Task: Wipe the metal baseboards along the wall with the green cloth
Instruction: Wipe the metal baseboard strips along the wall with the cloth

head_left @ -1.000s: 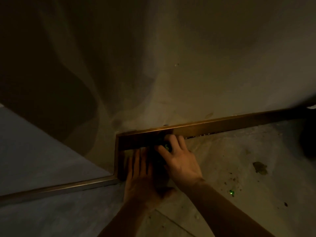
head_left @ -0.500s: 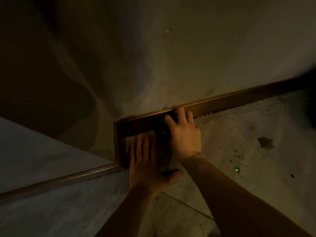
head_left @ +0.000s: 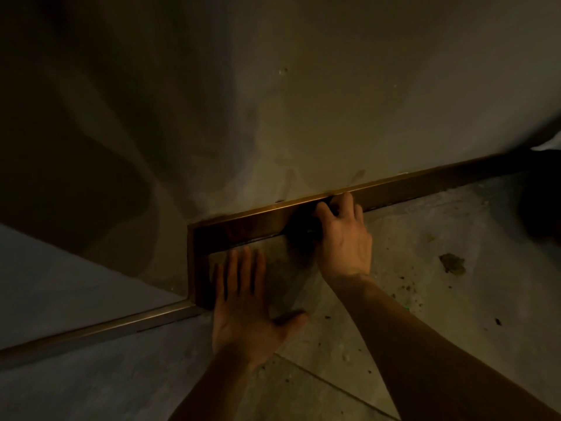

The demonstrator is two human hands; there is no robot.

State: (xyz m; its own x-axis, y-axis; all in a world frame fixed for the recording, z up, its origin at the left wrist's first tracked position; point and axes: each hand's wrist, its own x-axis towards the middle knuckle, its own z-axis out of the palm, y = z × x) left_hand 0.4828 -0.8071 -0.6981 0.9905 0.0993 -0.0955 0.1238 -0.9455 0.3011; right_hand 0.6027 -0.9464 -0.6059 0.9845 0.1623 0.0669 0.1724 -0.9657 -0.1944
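Note:
A bronze metal baseboard runs along the foot of the wall, rising to the right, and turns a corner at the left down to a second strip. My right hand presses a dark bunched cloth against the baseboard face; the cloth is mostly hidden under the fingers and looks nearly black in the dim light. My left hand lies flat on the floor with fingers spread, just right of the corner, holding nothing.
The scene is dim. The concrete floor carries specks of dirt and a dark stain. A dark shape sits at the right edge beside the baseboard. A floor joint line runs between my forearms.
My right hand has slid the cloth rightward along the baseboard, away from the corner. My left hand has stayed flat on the floor. The view has shifted slightly.

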